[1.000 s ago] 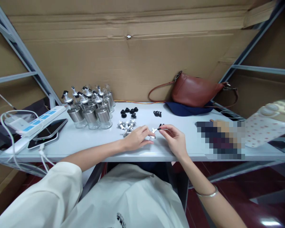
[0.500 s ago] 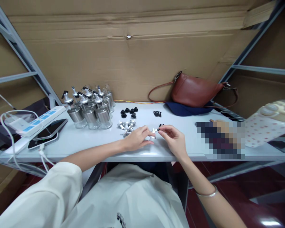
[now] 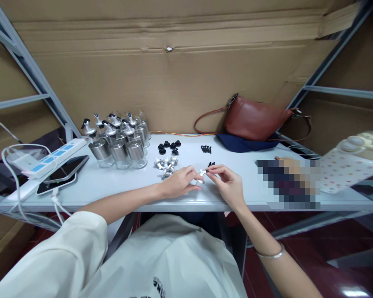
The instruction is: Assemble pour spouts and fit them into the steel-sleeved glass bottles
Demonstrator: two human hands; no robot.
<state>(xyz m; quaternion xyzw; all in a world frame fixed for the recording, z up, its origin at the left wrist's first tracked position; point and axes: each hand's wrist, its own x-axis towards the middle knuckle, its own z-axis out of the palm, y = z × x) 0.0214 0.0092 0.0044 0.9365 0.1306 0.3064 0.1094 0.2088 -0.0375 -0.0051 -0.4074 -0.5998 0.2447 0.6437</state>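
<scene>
In front of my body, my left hand [image 3: 180, 182] grips a silver pourer spout [image 3: 202, 172] between thumb and fingers. At the spout's tip, my right hand [image 3: 230, 187] pinches a small black cap [image 3: 207, 170], partly covered by the fingers. Just beyond that hand lie a few more black caps [image 3: 211, 164], with a short row of the same black pieces [image 3: 206, 149] farther back. A pile of silver spouts [image 3: 165, 167] rests beyond my left hand. Behind it sit several black stoppers [image 3: 172, 145].
Glass-and-steel bottles [image 3: 134, 150], several with pourers fitted, cluster at the back left. Farther left are a power strip [image 3: 57, 157], phones [image 3: 57, 182] and white cables. A brown bag [image 3: 255, 118] sits on a dark blue cloth [image 3: 245, 143]. A dotted white object [image 3: 345, 169] stands right.
Both hands stay in nearly the same place. The spout and cap between them have barely shifted, and the fingers keep their hold.
</scene>
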